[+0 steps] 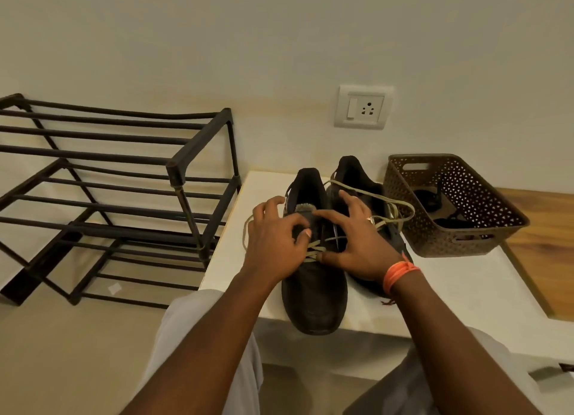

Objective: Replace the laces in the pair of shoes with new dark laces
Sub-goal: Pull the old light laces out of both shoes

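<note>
Two dark leather shoes stand side by side on a white low table [466,293], toes toward me. The near left shoe [315,293] is threaded with a tan lace [313,249] that is loosened across the eyelets. My left hand [273,243] pinches this lace between thumb and forefinger at the shoe's throat. My right hand [357,240] rests on the same shoe with fingers spread, forefinger on the tongue and thumb by the lace crossings. The right shoe [352,173] lies behind my right hand, its tan lace [400,204] looping loose. Dark laces [447,222] lie in the basket.
A brown perforated plastic basket [450,245] stands on the table right of the shoes. A black metal shoe rack [174,166] stands on the floor to the left. A wall socket [363,107] is above the shoes. Wooden flooring [543,243] shows at far right.
</note>
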`<move>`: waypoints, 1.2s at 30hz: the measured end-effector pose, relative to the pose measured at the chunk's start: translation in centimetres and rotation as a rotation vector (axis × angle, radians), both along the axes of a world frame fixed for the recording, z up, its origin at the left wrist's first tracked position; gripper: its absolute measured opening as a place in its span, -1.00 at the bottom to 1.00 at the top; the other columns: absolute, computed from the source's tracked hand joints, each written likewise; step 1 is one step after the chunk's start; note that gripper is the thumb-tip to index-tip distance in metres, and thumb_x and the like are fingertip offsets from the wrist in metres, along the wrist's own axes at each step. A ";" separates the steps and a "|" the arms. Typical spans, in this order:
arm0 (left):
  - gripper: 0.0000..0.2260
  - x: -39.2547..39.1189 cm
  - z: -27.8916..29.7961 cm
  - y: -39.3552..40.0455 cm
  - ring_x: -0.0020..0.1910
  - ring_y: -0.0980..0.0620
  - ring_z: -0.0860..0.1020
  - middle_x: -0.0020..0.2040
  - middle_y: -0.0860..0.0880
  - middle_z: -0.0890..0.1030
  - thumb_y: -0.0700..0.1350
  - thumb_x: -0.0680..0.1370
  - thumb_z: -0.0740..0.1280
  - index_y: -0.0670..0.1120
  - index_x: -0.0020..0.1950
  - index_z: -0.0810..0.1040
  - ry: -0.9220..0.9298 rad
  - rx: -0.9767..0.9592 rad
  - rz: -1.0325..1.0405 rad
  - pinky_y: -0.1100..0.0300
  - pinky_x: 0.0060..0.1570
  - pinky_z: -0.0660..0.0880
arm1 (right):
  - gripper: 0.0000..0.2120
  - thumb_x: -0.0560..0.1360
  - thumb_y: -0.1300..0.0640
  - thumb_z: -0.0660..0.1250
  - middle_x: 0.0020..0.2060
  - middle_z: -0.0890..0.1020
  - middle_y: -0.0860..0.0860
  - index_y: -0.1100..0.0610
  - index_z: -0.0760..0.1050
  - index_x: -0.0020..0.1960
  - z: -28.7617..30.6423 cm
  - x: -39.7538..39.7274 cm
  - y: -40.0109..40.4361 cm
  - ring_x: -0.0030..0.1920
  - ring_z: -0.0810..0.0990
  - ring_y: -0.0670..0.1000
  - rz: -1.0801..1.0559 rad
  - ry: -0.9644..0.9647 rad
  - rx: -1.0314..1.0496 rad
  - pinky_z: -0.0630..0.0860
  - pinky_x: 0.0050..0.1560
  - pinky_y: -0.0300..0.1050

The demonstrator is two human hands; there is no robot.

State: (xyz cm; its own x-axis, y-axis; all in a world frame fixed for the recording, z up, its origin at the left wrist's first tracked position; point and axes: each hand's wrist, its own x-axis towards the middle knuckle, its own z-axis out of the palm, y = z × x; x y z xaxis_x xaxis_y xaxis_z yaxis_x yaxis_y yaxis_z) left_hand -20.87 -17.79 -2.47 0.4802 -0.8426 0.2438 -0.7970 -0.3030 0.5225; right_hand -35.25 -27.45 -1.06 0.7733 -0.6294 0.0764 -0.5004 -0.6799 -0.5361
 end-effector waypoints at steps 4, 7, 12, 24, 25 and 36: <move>-0.77 -1.4 0.0 -0.7 0.49 -0.06 0.01 0.54 0.02 0.10 0.13 0.57 0.27 0.11 0.14 0.61 -0.029 0.104 -0.067 -0.04 0.41 0.10 | -0.13 0.23 -0.04 0.61 0.47 0.23 0.02 -0.20 0.25 0.43 0.2 -1.0 -0.2 0.50 0.08 0.14 0.018 0.095 0.024 0.17 0.47 0.24; -0.79 -1.2 -0.2 -1.1 0.46 -0.04 0.02 0.49 0.03 0.16 0.14 0.56 0.30 0.10 0.07 0.64 -0.017 0.095 -0.076 -0.01 0.39 0.08 | -0.20 0.16 -0.02 0.64 0.26 0.43 -0.05 -0.18 0.35 0.30 0.2 -0.8 -0.2 0.34 0.32 0.05 0.007 0.025 0.027 0.33 0.36 0.20; -0.85 -0.2 0.4 -0.7 0.42 -0.06 0.11 0.38 -0.04 0.26 0.06 0.57 0.31 0.04 0.01 0.61 -0.111 -0.014 0.094 0.00 0.35 0.12 | -0.26 0.12 -0.05 0.65 0.17 0.49 -0.06 -0.19 0.37 0.19 0.1 -0.8 -0.5 0.24 0.44 0.07 -0.019 -0.009 0.046 0.37 0.32 0.25; -0.79 -1.2 -0.3 -0.9 0.49 -0.08 -0.04 0.50 -0.04 0.11 0.08 0.62 0.17 0.08 0.12 0.54 -0.196 0.139 -0.118 -0.08 0.42 0.02 | -0.24 0.13 -0.12 0.64 0.37 0.45 -0.07 -0.21 0.34 0.22 -0.7 -0.4 -0.4 0.53 0.12 0.11 -0.072 -0.017 -0.008 -0.03 0.48 0.20; -0.80 -1.2 -0.2 -0.9 0.46 -0.06 0.03 0.44 -0.04 0.19 0.08 0.62 0.18 0.06 0.07 0.55 -0.195 0.099 -0.087 -0.05 0.39 0.06 | -0.25 0.13 -0.12 0.64 0.37 0.45 -0.06 -0.21 0.34 0.21 -0.6 -0.4 -0.5 0.53 0.13 0.11 -0.071 -0.020 -0.004 -0.03 0.48 0.20; -0.73 0.6 1.3 0.4 0.48 -0.08 0.11 0.48 -0.02 0.21 -0.04 0.61 0.24 0.09 0.31 0.45 -0.001 -0.223 0.120 -0.16 0.43 0.16 | -0.24 0.14 -0.14 0.63 0.40 0.43 -0.03 -0.20 0.35 0.24 -0.8 -0.1 -0.8 0.53 0.14 0.13 -0.076 -0.015 -0.012 -0.07 0.49 0.18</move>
